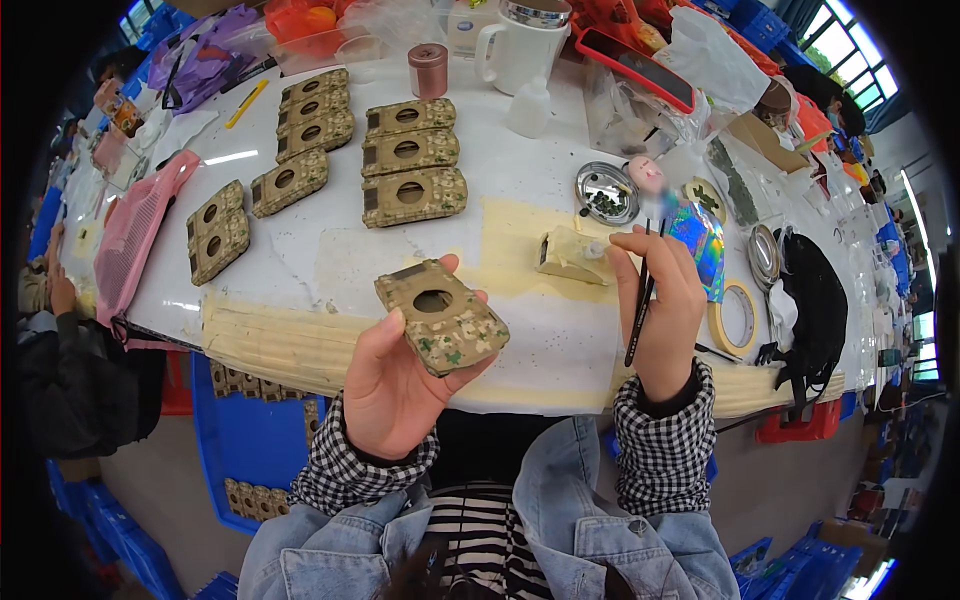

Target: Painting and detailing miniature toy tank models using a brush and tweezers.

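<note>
My left hand [378, 405] holds a camouflage-patterned hull-shaped part [455, 325] with a round hole, tilted above the table's front edge. Between the fingers of my right hand [668, 315] is a slim black paintbrush [638, 318], its handle pointing down toward me. The right fingertips are beside a small block wrapped in cream tape [570, 262]; whether they touch it I cannot tell. Just beyond lies a round metal dish [606, 178] holding dark green bits. More camouflage parts stand in groups at the far left, one group [412, 195] nearest the middle.
A white mug [535, 45], a pink canister [428, 72] and a squeeze bottle [529, 108] stand at the back. At right are a tape roll [735, 318] and a black bag [815, 305]. A pink mesh basket [150, 235] sits left. Below, a blue tray [225, 430] carries more parts.
</note>
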Available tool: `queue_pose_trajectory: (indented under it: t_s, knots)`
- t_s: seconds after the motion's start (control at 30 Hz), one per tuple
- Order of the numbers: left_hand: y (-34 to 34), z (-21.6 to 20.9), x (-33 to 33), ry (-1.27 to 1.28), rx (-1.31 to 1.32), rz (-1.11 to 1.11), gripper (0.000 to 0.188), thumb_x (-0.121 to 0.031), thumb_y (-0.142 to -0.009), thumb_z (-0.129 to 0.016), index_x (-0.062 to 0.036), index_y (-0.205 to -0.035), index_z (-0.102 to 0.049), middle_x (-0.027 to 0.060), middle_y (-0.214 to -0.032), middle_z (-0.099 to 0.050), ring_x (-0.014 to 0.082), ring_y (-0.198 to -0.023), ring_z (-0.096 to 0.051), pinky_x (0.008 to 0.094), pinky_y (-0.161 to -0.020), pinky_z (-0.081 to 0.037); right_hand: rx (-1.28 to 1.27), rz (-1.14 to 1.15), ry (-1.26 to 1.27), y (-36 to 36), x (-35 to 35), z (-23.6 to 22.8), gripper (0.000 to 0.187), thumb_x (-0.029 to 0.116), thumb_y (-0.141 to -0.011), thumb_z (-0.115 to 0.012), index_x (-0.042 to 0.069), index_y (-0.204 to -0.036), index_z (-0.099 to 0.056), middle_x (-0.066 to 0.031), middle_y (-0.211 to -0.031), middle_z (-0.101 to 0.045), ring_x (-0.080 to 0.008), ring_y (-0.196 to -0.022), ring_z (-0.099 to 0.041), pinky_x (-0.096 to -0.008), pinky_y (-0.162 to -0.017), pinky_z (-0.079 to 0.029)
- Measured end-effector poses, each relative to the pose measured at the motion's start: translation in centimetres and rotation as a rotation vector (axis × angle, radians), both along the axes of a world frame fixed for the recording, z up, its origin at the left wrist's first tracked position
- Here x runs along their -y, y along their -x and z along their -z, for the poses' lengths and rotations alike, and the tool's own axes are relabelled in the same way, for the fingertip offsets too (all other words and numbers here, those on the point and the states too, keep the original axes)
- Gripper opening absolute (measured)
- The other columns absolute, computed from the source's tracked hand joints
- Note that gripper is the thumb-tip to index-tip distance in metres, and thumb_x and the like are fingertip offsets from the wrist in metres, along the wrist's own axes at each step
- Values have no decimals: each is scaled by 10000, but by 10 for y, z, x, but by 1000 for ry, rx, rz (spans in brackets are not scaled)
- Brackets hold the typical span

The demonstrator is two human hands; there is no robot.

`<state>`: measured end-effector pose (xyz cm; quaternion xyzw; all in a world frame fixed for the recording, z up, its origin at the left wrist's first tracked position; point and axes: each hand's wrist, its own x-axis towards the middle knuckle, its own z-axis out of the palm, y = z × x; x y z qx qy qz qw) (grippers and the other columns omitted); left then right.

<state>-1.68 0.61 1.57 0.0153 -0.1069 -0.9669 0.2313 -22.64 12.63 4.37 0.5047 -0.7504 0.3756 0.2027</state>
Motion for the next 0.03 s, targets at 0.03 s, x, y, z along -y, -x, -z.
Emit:
queue_pose_trajectory:
  t_s: [0.03]
  knots:
    - [-6, -1, 7, 181, 111, 61, 655, -318, -962, -456, -45, -1476, -156, 94, -1499, -270, 292, -1341, -368, 488, -1078, -379, 7, 3, -10, -1, -2, 2, 150, 7, -767, -708, 9, -893, -626, -126, -795, -615, -296, -724, -567, -361, -655, -455]
